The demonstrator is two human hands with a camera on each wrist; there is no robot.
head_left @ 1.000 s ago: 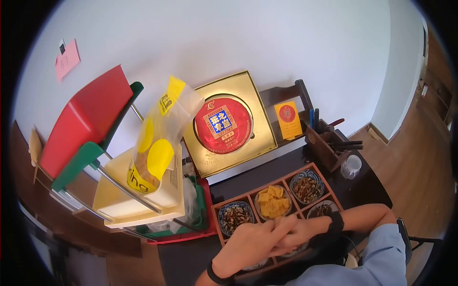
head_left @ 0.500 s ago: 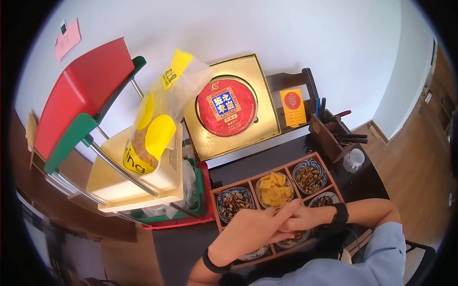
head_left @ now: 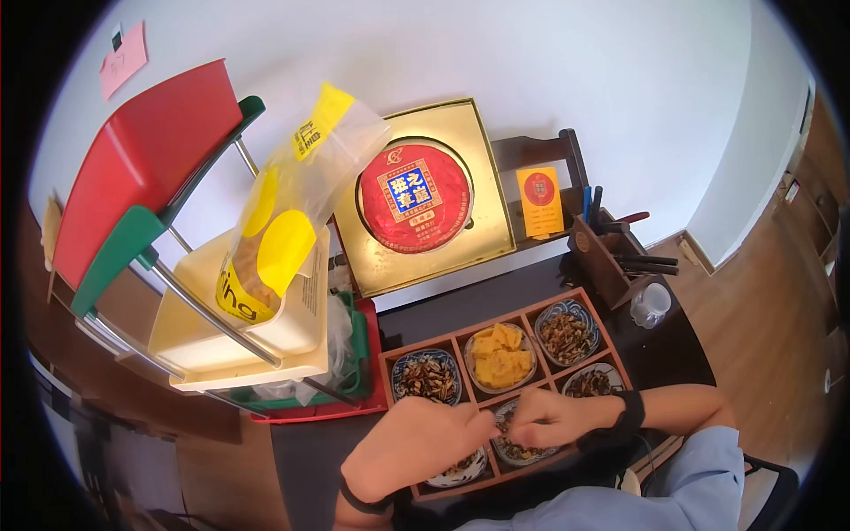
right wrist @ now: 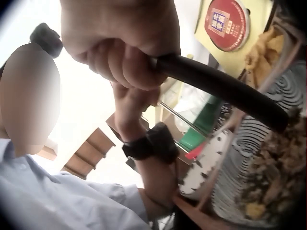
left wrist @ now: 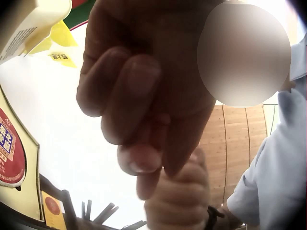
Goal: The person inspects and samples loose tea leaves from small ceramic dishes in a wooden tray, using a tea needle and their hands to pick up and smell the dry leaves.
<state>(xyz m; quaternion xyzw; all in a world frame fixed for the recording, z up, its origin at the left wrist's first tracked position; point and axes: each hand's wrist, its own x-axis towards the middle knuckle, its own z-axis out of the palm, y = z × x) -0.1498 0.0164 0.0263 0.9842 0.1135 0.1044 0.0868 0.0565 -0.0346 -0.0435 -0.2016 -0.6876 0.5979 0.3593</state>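
My right hand (head_left: pixel 558 418) is a fist over the front row of a divided wooden tray (head_left: pixel 459 354). In the right wrist view it grips a dark stick-like handle (right wrist: pixel 225 91), whose rounded end reaches over a patterned bowl (right wrist: pixel 240 148) of brown bits. Just left of it, my left hand (head_left: pixel 416 447) has its fingers curled, with fingertips close to the right fist. Whether the left fingers pinch anything I cannot tell. Beneath the hands, a bowl of dried bits (head_left: pixel 522 456) and a white bowl (head_left: pixel 460 476) are partly covered.
Behind lie bowls of dark dried pieces (head_left: pixel 425 379), yellow chips (head_left: pixel 501 357) and more dried pieces (head_left: pixel 567 336). A gold box (head_left: pixel 487 248) with a red disc leans behind. A rack with a cream bin (head_left: pixel 239 354) stands left; a pen box (head_left: pixel 602 265) and clear cup (head_left: pixel 651 305) are right.
The hands, earlier overlapping with fingers together, have drawn slightly apart, the left one moving left. The head view has also shifted, so the table and rack sit higher in the picture.
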